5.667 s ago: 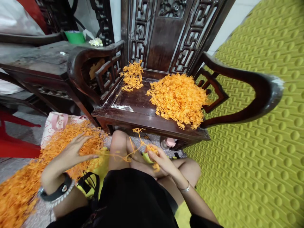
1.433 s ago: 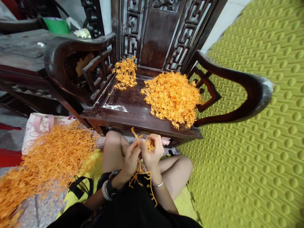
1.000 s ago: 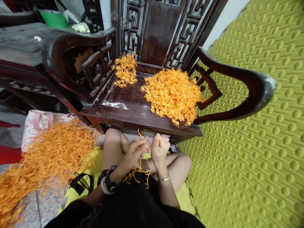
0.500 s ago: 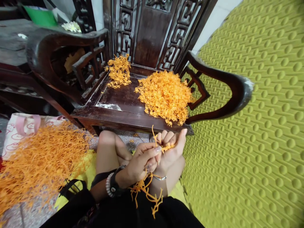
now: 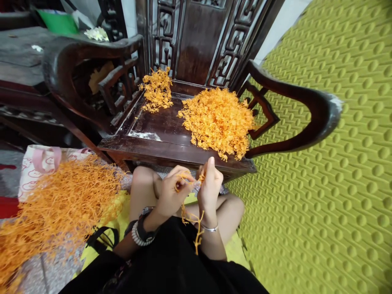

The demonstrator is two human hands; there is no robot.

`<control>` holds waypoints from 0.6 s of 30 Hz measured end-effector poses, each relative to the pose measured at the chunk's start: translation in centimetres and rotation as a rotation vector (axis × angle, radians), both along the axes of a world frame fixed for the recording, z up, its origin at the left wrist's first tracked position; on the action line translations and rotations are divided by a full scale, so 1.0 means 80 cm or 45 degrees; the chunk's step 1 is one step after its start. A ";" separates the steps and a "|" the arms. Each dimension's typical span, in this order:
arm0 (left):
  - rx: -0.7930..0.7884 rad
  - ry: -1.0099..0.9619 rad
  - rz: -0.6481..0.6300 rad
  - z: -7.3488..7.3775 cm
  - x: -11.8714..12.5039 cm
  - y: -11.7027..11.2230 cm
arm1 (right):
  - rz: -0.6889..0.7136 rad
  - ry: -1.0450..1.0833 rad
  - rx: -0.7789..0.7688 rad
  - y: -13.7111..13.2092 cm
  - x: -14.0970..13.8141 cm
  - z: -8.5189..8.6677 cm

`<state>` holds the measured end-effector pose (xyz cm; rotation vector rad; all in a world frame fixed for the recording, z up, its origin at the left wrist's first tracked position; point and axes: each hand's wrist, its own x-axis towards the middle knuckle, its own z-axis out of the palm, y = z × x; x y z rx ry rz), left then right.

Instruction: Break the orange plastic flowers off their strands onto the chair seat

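The left hand (image 5: 174, 192) pinches one thin, branching orange strand (image 5: 199, 222), the right hand (image 5: 210, 188) curled around it — its loose end dangling below both. One carved dark-wood chair (image 5: 171, 122) bears two curly orange heaps (image 5: 219, 120); a third, stringier heap (image 5: 67, 200) sprawls by one white-and-pink bag (image 5: 32, 169).

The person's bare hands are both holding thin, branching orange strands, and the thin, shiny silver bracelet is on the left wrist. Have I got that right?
One slip: the head view shows the thin, shiny silver bracelet on the right wrist, not the left. The bare left hand and bare right hand do both hold thin, branching orange strands.
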<state>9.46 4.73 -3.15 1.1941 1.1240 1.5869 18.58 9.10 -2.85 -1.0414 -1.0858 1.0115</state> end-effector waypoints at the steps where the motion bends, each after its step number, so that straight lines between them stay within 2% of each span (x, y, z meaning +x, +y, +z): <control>1: -0.046 -0.099 -0.058 0.000 0.000 0.001 | -0.001 -0.031 0.004 0.000 0.000 0.000; 4: -0.180 -0.424 -0.166 -0.006 0.006 0.001 | -0.003 -0.092 0.010 0.001 -0.002 0.001; 8: -0.336 -0.685 -0.018 -0.016 0.018 0.001 | -0.109 -0.142 0.054 0.006 -0.004 -0.003; 9: -0.370 -0.722 -0.028 -0.017 0.020 0.001 | -0.158 -0.164 0.072 0.008 -0.004 -0.004; 12: -0.514 -0.812 -0.326 -0.013 0.019 0.001 | -0.201 -0.204 0.084 0.011 0.001 -0.008; 14: -0.601 -0.841 -0.508 -0.008 0.016 0.003 | -0.100 -0.195 0.033 0.013 0.006 -0.010; 18: -0.653 -0.856 -0.588 -0.004 0.011 0.007 | 0.071 -0.096 -0.073 0.012 0.010 -0.011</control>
